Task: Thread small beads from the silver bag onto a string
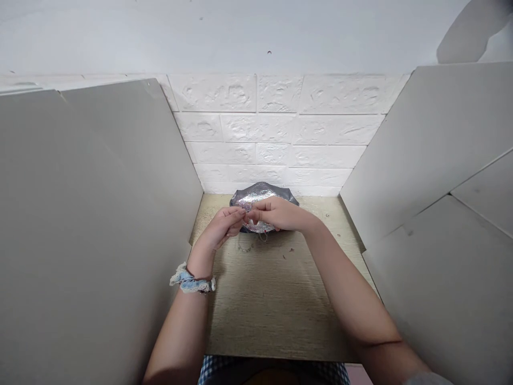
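- Fingers of left hand (pixel 225 224) and right hand (pixel 284 214) pinched nearly together in front of glossy silver pouch (pixel 262 191); anything gripped too small to tell.
- Below fingertips, at pouch's near side: thin, clear-beaded strand (pixel 246 249), curved sideways, nearer left hand.
- Both hands partly screening pouch.
- Nearer than pouch, rightward: tiny reddish bits (pixel 292 249) on pale wood-grain tabletop (pixel 272 315).
- Flanking pouch: smooth grey panels (pixel 100 214); behind: white brick-patterned wall (pixel 276 128).

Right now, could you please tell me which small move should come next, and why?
I would perhaps ease the right hand slightly away from the left hand: their fingertips come together in front of the silvery container, hiding whatever small thing they may pinch, and a beaded strand shows just below.
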`<state>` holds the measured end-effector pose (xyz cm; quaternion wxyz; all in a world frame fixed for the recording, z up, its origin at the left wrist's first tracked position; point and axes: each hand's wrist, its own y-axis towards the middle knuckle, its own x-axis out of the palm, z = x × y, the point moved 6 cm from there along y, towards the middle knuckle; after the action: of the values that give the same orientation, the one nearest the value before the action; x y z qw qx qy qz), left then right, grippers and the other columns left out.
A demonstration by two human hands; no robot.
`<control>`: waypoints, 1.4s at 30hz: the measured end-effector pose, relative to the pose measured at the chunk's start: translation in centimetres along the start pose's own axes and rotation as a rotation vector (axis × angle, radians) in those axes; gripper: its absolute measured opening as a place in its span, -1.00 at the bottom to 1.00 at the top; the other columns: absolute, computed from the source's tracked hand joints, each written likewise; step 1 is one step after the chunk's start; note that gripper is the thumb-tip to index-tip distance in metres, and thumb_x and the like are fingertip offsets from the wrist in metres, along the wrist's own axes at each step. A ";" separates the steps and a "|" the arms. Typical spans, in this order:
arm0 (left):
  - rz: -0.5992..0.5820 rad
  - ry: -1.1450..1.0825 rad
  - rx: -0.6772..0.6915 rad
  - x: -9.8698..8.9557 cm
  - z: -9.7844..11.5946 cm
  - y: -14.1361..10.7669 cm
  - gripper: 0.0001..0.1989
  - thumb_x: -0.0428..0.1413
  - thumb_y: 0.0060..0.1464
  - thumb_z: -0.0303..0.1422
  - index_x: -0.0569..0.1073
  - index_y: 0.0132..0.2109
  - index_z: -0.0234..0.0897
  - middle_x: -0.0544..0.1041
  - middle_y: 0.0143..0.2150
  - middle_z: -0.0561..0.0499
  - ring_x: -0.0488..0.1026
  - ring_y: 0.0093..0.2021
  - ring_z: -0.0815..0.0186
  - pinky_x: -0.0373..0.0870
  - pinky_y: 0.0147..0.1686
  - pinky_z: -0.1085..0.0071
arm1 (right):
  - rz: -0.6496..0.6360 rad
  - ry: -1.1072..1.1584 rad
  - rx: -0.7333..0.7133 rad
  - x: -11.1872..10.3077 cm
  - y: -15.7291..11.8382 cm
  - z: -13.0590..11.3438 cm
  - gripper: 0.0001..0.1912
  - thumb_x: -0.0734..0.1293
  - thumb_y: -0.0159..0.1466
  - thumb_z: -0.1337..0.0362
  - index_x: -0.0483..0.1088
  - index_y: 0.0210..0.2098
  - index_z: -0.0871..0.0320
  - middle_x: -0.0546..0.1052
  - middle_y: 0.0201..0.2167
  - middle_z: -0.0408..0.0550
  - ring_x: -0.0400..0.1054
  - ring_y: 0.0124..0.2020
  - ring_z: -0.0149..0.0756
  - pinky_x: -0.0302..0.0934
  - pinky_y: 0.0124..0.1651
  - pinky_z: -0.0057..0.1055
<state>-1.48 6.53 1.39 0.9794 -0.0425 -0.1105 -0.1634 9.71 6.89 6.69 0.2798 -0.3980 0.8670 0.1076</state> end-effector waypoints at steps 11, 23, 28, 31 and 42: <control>-0.039 -0.032 0.015 0.1 -0.2 0.2 -0.70 0.11 -0.12 -0.19 0.33 -0.49 -0.38 -0.04 -0.71 0.20 -0.13 -0.71 0.61 -0.25 -0.73 0.62 | 0.598 0.453 -0.113 -5.6 -3.9 -1.5 -0.64 0.18 0.15 -0.03 0.20 -0.48 0.18 -0.04 -0.71 -0.28 -0.13 -0.71 -0.59 -0.01 -0.65 -0.59; -0.098 0.055 -0.038 0.5 -0.6 0.1 -0.70 0.12 -0.14 -0.19 0.33 -0.50 -0.38 0.08 -0.71 0.18 -0.07 -0.72 0.60 -0.22 -0.72 0.59 | 1.000 0.451 -0.326 -9.1 -10.7 -4.1 -0.74 0.20 0.19 0.10 0.21 -0.51 0.13 -0.06 -0.74 -0.28 -0.20 -0.75 -0.57 -0.05 -0.68 -0.54; -0.163 0.215 -0.077 -0.1 -0.8 -0.3 -0.73 0.06 -0.08 -0.20 0.34 -0.48 -0.37 0.18 -0.68 0.13 0.04 -0.69 0.56 -0.07 -0.67 0.55 | 1.072 0.361 -0.346 -9.3 -12.3 -4.9 -0.74 0.20 0.18 0.10 0.22 -0.53 0.12 -0.05 -0.74 -0.26 -0.20 -0.75 -0.56 -0.05 -0.67 -0.50; -0.183 0.297 -0.096 -0.7 -1.0 -0.2 -0.74 0.04 -0.06 -0.21 0.35 -0.47 -0.36 0.26 -0.61 0.09 0.14 -0.63 0.52 0.02 -0.61 0.52 | 1.066 0.340 -0.359 -9.2 -12.3 -5.0 -0.74 0.22 0.17 0.09 0.24 -0.53 0.13 -0.05 -0.75 -0.27 -0.19 -0.75 -0.56 -0.05 -0.67 -0.50; -0.285 0.447 -0.247 -1.7 -2.5 -0.3 -0.76 0.05 -0.04 -0.22 0.39 -0.42 -0.35 0.42 -0.41 -0.01 0.31 -0.34 0.39 0.20 -0.24 0.44 | 1.130 0.390 -0.408 -9.8 -12.4 -4.7 -0.74 0.26 0.14 0.13 0.27 -0.56 0.16 -0.03 -0.78 -0.29 -0.19 -0.76 -0.57 -0.05 -0.70 -0.50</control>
<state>-2.66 6.44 -1.44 0.9341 -0.1083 0.1241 -0.3167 22.33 2.98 16.61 -0.0650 0.0636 0.9406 0.3272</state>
